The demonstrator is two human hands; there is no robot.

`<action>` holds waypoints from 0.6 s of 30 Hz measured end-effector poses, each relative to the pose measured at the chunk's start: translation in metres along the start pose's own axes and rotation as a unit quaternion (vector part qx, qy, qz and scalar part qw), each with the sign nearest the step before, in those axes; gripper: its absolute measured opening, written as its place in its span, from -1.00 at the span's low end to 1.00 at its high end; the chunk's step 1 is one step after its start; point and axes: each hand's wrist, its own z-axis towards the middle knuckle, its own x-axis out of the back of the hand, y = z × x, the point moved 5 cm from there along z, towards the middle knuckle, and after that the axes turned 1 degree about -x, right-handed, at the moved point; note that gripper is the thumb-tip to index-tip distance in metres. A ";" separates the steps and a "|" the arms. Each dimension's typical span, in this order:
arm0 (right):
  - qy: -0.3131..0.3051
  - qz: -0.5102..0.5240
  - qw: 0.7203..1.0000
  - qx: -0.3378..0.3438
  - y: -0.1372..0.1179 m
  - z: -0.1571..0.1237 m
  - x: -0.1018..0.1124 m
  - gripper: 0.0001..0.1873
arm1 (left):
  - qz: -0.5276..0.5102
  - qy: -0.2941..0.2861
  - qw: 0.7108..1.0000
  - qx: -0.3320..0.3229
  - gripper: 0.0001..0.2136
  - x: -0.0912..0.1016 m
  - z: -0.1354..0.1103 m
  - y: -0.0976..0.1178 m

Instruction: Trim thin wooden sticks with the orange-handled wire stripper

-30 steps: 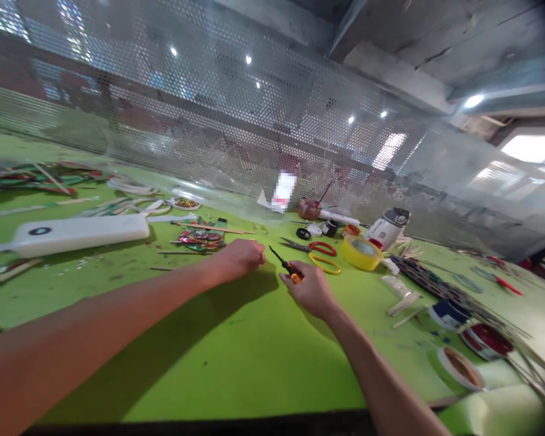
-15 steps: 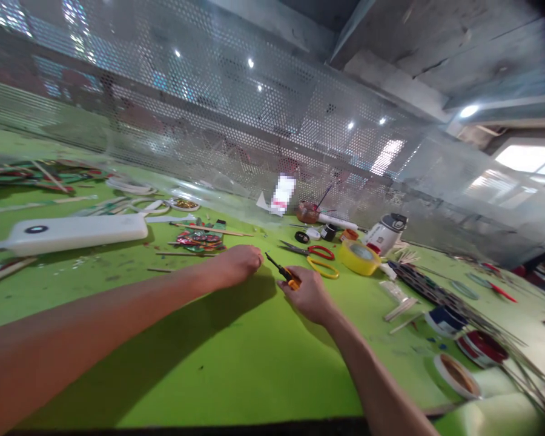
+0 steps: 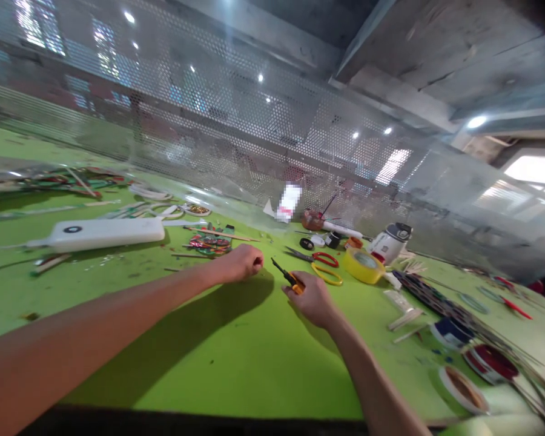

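My left hand (image 3: 243, 263) is closed over the green tabletop (image 3: 245, 357), its fingertips curled; anything inside it is hidden or too small to name. A short gap to the right, my right hand (image 3: 312, 297) grips an orange-and-black tool (image 3: 292, 280). Its thin dark tip points up and left towards the left fist, and the two do not touch. Just beyond the right hand lie open scissors (image 3: 320, 261) with one red and one yellow handle loop. Behind the left hand is a small heap of red and green decorated pieces (image 3: 211, 243) with thin sticks.
A white glue-gun-like device (image 3: 109, 235) lies at left. Yellow tape (image 3: 363, 266), a white bottle (image 3: 389, 243) and small paint pots stand at right. Nearer on that side are a blue tub (image 3: 452, 333) and a red tub (image 3: 490, 363). Clear sheeting (image 3: 236, 200) hangs behind.
The view has shifted slightly, so table items sit a little further right and lower. Both hands keep nearly the same pose, with the tool still in the right one.
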 end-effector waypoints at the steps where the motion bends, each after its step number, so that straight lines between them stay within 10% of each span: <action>1: -0.002 0.001 1.000 -0.002 0.000 0.000 0.000 -0.78 | -0.007 -0.002 1.000 0.003 -0.77 -0.002 0.001 -0.002; 18: -0.001 -0.009 1.000 0.008 -0.005 -0.003 0.001 -0.77 | -0.271 0.030 0.960 0.057 -0.87 -0.005 -0.001 -0.015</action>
